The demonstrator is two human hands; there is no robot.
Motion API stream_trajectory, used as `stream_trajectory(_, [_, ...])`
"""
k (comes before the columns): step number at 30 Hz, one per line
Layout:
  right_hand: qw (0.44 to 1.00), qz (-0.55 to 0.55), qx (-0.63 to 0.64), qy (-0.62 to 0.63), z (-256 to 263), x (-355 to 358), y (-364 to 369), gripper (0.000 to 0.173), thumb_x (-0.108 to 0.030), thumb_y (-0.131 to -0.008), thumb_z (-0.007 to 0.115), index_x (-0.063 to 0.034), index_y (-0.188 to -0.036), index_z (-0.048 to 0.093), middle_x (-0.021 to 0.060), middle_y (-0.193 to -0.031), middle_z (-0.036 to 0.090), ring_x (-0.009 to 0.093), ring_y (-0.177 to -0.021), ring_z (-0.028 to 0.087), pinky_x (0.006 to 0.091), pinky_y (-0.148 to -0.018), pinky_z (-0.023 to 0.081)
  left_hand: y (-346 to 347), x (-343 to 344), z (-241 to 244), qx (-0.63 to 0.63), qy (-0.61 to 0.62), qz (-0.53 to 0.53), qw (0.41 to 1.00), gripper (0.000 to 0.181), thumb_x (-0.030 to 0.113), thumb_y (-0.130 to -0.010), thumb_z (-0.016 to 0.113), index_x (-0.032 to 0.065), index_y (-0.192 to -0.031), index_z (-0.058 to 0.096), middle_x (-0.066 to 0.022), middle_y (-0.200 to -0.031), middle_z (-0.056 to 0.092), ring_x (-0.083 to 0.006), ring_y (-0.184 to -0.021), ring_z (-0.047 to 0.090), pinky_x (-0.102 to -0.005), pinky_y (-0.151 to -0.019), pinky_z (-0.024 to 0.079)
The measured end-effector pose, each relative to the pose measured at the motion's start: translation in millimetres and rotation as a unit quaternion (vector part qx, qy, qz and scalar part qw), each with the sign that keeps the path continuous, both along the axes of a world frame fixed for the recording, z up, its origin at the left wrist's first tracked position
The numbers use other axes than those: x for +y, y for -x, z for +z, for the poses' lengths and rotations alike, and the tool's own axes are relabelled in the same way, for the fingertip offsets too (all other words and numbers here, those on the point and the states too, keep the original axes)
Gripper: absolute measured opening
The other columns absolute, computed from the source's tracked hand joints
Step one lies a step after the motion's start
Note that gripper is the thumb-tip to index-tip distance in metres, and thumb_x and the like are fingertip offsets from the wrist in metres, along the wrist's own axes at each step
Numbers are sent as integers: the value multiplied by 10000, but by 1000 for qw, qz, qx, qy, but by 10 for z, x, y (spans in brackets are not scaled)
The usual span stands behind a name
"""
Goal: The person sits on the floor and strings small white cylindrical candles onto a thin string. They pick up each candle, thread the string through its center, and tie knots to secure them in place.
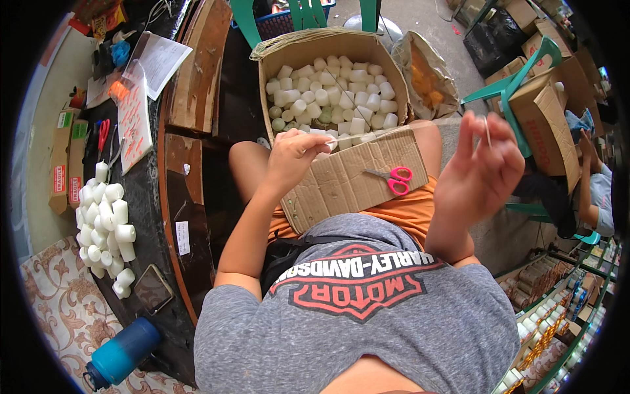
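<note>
My left hand (293,155) pinches a short white wax candle (331,142) at the near rim of a cardboard box (334,42). The box holds many similar white candles (320,93). My right hand (485,167) is raised on the right, blurred, with a thin white strand (488,132) in its fingers. A pale blurred streak runs from the left hand towards the right; whether it is the same strand, I cannot tell. Across my lap lies a flat piece of corrugated cardboard (344,182), and pink-handled scissors (396,180) rest on it.
On the dark table (147,236) to the left are piled white candles (103,221), a phone (153,289), a blue bottle (123,350) and red-handled scissors (103,134). An orange-filled sack (425,74) stands beside the box. Another person's arm (588,187) and a green chair (517,83) are at right.
</note>
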State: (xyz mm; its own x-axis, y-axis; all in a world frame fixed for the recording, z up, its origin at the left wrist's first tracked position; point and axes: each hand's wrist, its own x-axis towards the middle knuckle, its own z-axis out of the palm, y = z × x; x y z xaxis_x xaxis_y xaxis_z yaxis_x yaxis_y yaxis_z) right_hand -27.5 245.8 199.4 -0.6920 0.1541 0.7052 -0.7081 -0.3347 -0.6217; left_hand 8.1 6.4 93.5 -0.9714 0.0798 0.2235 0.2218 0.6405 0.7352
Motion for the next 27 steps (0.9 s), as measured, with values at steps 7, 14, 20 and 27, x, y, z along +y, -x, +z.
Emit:
stream_trajectory(7, [830, -106, 86, -541, -607, -256, 190, 353, -75, -841, 635, -107, -1187, 568, 100, -1099, 608, 285, -1074, 567, 435, -929, 438, -13, 55, 108, -30, -12, -14, 999, 80, 78, -828, 656, 70, -906, 647, 2, -774, 692, -195, -731, 589, -327, -745, 436])
stream_trajectory(14, [843, 136, -86, -512, -930, -354, 141, 82, -75, -872, 598, -45, -938, 634, 127, -891, 584, 327, -778, 600, 389, -658, 488, -40, 64, 62, -50, -12, 0, 999, 71, 149, -834, 684, 108, -890, 700, -19, -848, 684, -187, -858, 568, -355, -847, 391])
stream_trajectory(20, [897, 75, -137, -414, -991, -374, 218, 49, -50, -831, 639, -39, -870, 667, 104, -806, 573, 281, -749, 607, 381, -651, 485, -47, 35, 30, 69, 111, -12, 991, 140, 207, -850, 683, 124, -953, 728, 3, -1106, 630, -196, -1073, 522, -334, -907, 390])
stream_trajectory(27, [858, -44, 11, -512, -1135, -570, 35, 20, -128, -774, 680, -116, -787, 674, 43, -787, 557, 215, -728, 580, 336, -602, 478, -76, 151, -319, -200, -619, 87, 755, 184, 187, -911, 635, 22, -951, 708, -31, -1148, 573, -143, -1126, 483, -309, -986, 358])
